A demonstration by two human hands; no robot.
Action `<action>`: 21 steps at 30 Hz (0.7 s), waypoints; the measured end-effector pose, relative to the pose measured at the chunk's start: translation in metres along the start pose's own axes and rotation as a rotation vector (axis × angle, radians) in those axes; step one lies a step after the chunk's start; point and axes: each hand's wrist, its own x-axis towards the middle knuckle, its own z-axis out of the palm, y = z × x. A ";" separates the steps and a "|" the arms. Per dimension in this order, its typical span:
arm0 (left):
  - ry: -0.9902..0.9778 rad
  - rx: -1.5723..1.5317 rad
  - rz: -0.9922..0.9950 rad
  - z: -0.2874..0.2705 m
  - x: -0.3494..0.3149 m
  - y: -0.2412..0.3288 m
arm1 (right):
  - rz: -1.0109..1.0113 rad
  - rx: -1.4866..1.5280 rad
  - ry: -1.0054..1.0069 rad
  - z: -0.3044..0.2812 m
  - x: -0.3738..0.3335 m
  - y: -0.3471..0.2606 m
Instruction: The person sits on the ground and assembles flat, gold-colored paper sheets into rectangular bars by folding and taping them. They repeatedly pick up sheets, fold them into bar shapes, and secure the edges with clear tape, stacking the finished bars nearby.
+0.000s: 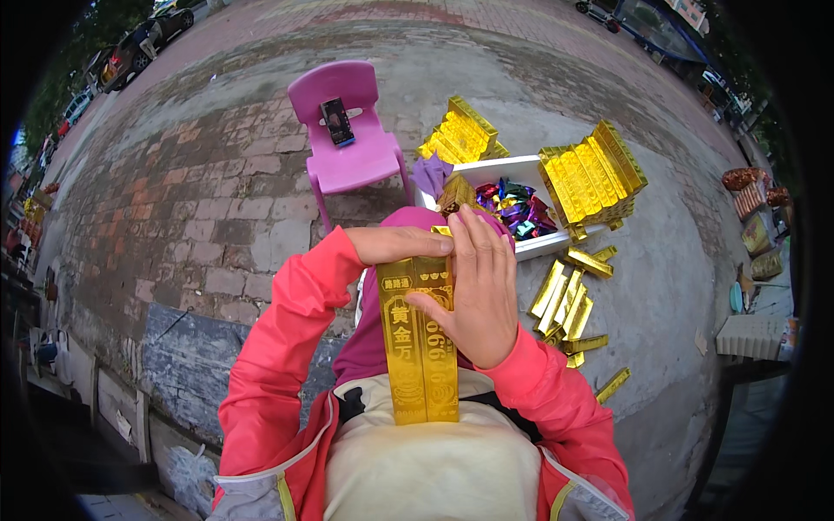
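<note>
A long, embossed gold foil paper piece (421, 356) lies lengthwise on my lap, creased down its middle into two panels. Across its far end stretches my left hand (400, 245), fingers straight and flat, the fingertips meeting my right hand. My right hand (473, 291) rests along the right edge with its fingers extended away from me and its thumb on the foil. A small gold strip shows at the far end between the hands; what lies under the palms is hidden. Beyond my knees stands a white box (532, 247) holding crumpled shiny coloured foil (517, 208).
Stacked gold foil bars (591, 182) lean at the box's right, and another gold stack (460, 135) sits behind it. Loose gold bars (565, 300) lie on the ground to the right. A pink plastic chair (352, 156) bears a dark phone-like object (337, 122). Purple cloth (431, 175) drapes the box's corner.
</note>
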 end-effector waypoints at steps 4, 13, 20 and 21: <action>-0.054 -0.077 0.019 -0.005 -0.001 -0.004 | -0.014 0.124 -0.044 -0.011 -0.029 0.010; -0.045 -0.072 0.188 0.002 -0.025 0.006 | 0.517 1.668 -0.807 0.046 -0.096 0.059; -0.092 0.117 0.302 0.008 -0.039 0.028 | 0.578 1.929 -1.066 0.075 -0.086 0.057; -0.056 0.118 0.324 0.009 -0.044 0.031 | 0.583 1.898 -1.027 0.072 -0.081 0.053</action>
